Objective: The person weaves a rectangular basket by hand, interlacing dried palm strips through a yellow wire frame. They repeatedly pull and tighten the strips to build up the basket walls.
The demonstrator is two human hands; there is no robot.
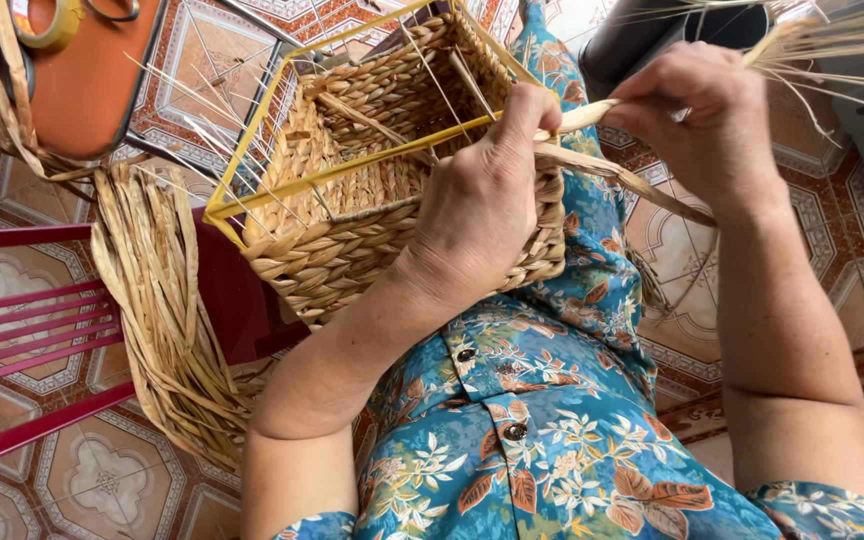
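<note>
A half-woven straw basket on a yellow wire frame rests on my lap, tilted with its opening facing away. My left hand presses on the basket's near wall, thumb and fingers pinching a pale straw strand at the rim. My right hand grips the same strand farther right, where its loose frayed ends fan out. A second strand runs down from the basket below my right hand.
A thick bundle of dried straw hangs over a dark red chair at left. An orange stool seat with a tape roll stands at top left. Patterned floor tiles lie around. A dark bin sits at top.
</note>
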